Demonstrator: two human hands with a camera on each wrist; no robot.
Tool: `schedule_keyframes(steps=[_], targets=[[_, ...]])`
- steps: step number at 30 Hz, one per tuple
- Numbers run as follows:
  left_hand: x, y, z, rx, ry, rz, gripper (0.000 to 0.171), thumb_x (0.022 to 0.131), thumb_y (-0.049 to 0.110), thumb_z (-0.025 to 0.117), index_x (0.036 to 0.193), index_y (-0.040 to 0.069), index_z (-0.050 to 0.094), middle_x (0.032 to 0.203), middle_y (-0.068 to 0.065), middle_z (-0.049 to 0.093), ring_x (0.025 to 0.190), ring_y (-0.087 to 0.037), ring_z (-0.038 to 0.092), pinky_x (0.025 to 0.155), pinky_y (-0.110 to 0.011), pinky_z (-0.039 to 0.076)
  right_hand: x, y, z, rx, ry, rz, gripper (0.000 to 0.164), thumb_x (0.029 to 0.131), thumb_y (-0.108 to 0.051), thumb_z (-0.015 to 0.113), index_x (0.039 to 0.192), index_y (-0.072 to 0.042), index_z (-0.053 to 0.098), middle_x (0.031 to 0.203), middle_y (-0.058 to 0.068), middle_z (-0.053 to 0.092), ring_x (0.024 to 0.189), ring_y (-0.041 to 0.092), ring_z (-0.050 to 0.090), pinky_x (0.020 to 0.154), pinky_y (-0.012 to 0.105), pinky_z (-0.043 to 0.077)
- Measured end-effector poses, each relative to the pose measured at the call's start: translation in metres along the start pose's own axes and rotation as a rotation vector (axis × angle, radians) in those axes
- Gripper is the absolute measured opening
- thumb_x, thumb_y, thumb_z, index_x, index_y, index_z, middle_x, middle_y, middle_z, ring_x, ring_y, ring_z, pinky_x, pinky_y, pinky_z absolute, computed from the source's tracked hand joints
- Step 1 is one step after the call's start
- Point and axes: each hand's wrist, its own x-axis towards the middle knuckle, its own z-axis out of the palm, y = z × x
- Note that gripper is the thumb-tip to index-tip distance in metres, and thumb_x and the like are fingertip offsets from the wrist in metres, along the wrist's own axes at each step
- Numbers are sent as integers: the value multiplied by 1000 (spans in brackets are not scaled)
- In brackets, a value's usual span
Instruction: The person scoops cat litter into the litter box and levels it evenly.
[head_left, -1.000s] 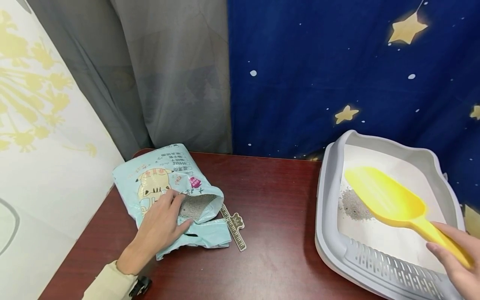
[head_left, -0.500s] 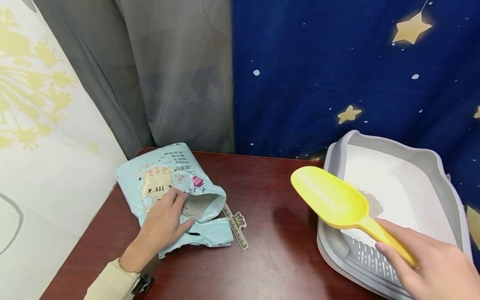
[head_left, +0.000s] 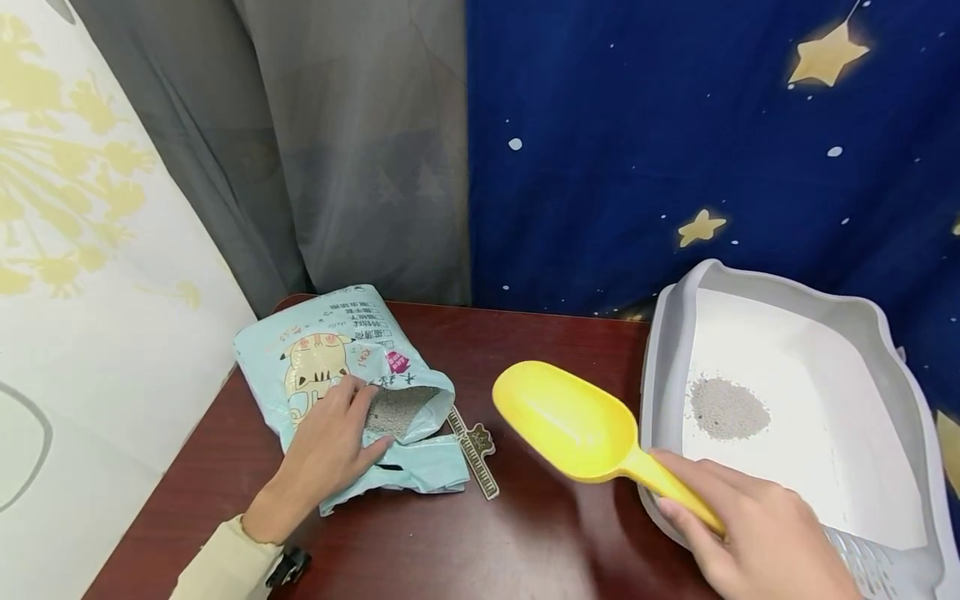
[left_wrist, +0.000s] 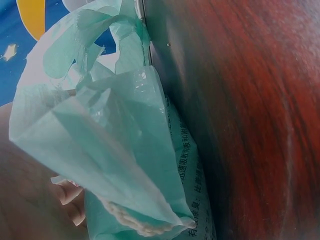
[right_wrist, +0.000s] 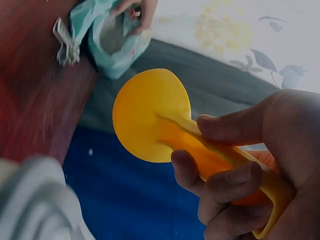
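Observation:
My left hand grips the edge of a light blue bag of cat litter, which lies on its side with its mouth facing right. Grey grains show inside the opening. In the left wrist view the bag's folded plastic hides most of the fingers. My right hand holds a yellow litter scoop by its handle, fingers and thumb curled round it in the right wrist view. The scoop's bowl looks bare and hangs above the table between bag and litter tray.
A grey litter tray stands on the right, with a small heap of grey litter on its white floor. A flat, cream-and-brown patterned bar lies beside the bag's mouth. Curtains hang behind the dark red table.
My right hand has carried the scoop leftward, from over the litter tray to over the table. The left hand has kept its place on the bag.

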Motion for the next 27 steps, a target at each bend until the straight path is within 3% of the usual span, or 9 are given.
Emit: schedule_keyframes(steps=[2, 6, 9, 17, 21, 27], targets=[[0, 0, 0, 0, 6, 3, 65, 79, 26, 97, 127, -7, 68, 116, -18, 60, 91, -30, 59, 74, -47, 54, 3, -5, 7, 31, 4, -34, 51, 83, -34, 95, 131, -24, 80, 99, -16, 74, 70, -3, 56, 57, 31, 51], [0, 1, -1, 7, 11, 10, 65, 79, 26, 96, 127, -8, 68, 116, -19, 60, 94, -33, 60, 76, -50, 55, 10, -15, 22, 91, 47, -149, 40, 96, -39, 85, 131, -21, 80, 103, -13, 77, 76, 2, 66, 60, 29, 54], [0, 2, -2, 13, 5, 7, 66, 80, 27, 96, 128, -8, 67, 117, -20, 60, 96, -34, 61, 78, -51, 56, 17, -24, 34, 136, 60, -200, 34, 103, -39, 77, 131, -20, 79, 97, -14, 73, 73, 0, 63, 58, 26, 51], [-2, 2, -1, 14, -22, -26, 68, 81, 27, 96, 131, -8, 67, 120, -20, 61, 100, -35, 62, 82, -51, 58, 39, -50, 62, 205, 14, -194, 38, 88, -22, 89, 125, -24, 80, 87, -21, 64, 69, -5, 52, 56, 26, 47], [-2, 2, -1, 15, -20, -26, 68, 80, 27, 98, 131, -7, 67, 119, -20, 61, 100, -34, 62, 82, -50, 59, 49, -56, 75, 220, -10, -185, 36, 87, -20, 89, 122, -23, 81, 79, -22, 54, 63, -4, 46, 53, 26, 44], [-1, 2, -1, 21, -16, -15, 67, 80, 27, 97, 129, -8, 68, 118, -19, 61, 99, -33, 62, 80, -49, 58, 58, -63, 86, 204, -47, -168, 34, 87, -21, 90, 120, -24, 81, 76, -20, 54, 59, 0, 47, 48, 29, 41]])
